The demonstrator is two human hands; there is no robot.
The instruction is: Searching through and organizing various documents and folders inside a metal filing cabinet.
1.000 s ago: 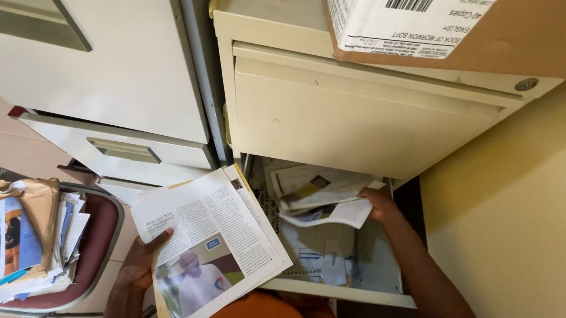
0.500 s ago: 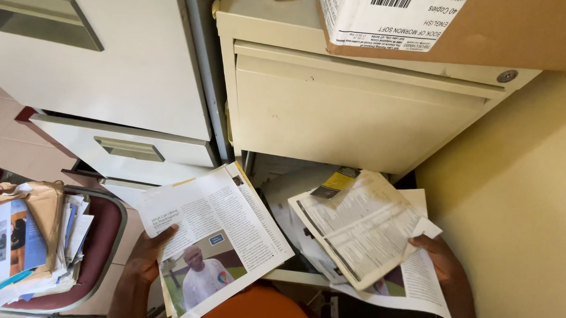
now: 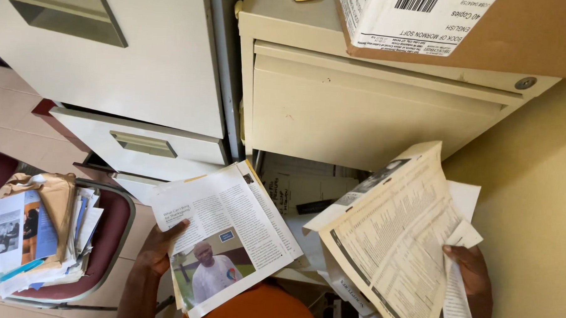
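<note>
hands (image 3: 157,252) (image 3: 470,269) gripping magazine (image 3: 224,238), papers (image 3: 393,244)

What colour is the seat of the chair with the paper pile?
Dark red chair seat, seen in the head view.

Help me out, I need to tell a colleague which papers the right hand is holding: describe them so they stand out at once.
Start at the beige metal filing cabinet with its bottom drawer open. Just in front of it, the right hand holds up a yellowed bundle of papers densely printed in small columns. Unlike the glossy open magazine with a colour photo of a person in the left hand, this bundle is aged and shows no colour picture.
</note>
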